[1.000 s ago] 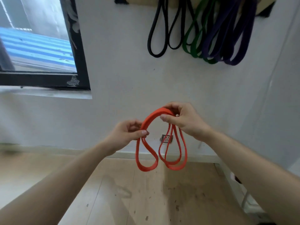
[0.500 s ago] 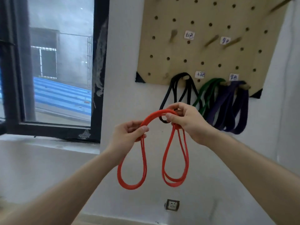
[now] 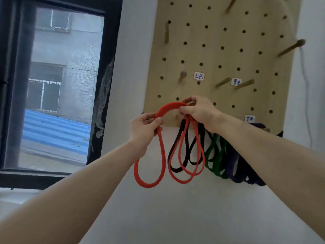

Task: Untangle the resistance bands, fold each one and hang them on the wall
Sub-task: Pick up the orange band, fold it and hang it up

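Observation:
A folded red resistance band point(image 3: 162, 152) hangs in loops between my hands in front of the wooden pegboard point(image 3: 219, 55). My left hand point(image 3: 145, 128) pinches the band's left part, one loop dangling under it. My right hand point(image 3: 198, 110) grips the right part at the board's lower edge, with two loops hanging below. Behind them a black band point(image 3: 190, 147), a green band point(image 3: 213, 161) and a purple band point(image 3: 241, 171) hang from the board's lower pegs. A bare wooden peg point(image 3: 182, 75) beside a small label point(image 3: 199, 76) stands above my hands.
More wooden pegs stick out of the board, among them one point(image 3: 223, 82) near a second label and a long peg point(image 3: 292, 47) at the right edge. A dark-framed window point(image 3: 109, 67) fills the left. White wall point(image 3: 175, 208) lies below the board.
The view has tilted up from the floor to the pegboard. Both hands have lifted the red band up to the board's lower edge, keeping the same hold.

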`<act>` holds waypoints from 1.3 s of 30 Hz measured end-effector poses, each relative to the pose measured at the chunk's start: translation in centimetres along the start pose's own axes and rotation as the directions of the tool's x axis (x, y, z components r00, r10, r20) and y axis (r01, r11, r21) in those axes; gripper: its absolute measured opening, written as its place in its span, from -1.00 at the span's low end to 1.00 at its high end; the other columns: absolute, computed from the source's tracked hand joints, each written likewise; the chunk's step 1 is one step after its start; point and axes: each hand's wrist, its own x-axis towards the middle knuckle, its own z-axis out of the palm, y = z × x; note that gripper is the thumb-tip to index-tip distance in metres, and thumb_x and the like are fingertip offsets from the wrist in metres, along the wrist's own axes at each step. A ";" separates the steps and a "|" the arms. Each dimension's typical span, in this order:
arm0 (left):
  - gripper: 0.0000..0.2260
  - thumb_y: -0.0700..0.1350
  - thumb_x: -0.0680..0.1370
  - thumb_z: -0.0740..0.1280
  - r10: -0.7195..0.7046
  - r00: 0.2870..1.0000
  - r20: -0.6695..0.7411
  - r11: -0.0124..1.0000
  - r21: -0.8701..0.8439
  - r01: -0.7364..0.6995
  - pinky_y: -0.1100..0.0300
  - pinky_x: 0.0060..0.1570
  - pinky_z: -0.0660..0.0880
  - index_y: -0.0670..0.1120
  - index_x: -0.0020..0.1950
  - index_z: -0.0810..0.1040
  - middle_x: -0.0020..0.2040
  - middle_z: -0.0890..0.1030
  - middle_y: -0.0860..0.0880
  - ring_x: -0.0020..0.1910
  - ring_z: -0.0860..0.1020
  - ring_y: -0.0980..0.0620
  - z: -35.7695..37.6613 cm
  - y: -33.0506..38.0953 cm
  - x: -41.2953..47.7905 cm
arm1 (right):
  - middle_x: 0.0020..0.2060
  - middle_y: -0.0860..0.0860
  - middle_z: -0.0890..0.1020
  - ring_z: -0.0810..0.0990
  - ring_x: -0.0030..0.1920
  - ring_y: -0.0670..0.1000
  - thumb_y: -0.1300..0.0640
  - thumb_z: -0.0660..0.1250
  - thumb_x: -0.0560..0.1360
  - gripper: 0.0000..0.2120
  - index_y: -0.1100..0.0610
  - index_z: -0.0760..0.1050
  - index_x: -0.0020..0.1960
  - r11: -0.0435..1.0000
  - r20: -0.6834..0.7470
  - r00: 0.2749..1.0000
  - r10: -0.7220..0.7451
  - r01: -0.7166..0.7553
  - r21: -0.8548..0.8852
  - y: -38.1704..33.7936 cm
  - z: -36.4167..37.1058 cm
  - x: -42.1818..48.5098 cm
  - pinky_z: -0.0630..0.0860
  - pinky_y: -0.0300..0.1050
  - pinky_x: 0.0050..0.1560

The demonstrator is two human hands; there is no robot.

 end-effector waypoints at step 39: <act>-0.73 -0.01 0.55 0.43 0.081 0.992 0.099 0.836 0.536 -0.122 0.12 0.15 0.55 0.08 0.26 0.64 0.01 0.64 0.17 0.09 0.60 0.09 3.4 -6.2 9.0 | -0.04 -0.02 0.68 0.63 -0.02 -0.06 0.09 0.55 0.43 -0.75 0.10 0.65 0.08 0.834 0.149 0.981 -0.122 0.183 -0.521 7.4 -1.8 8.4 0.53 -0.24 -0.04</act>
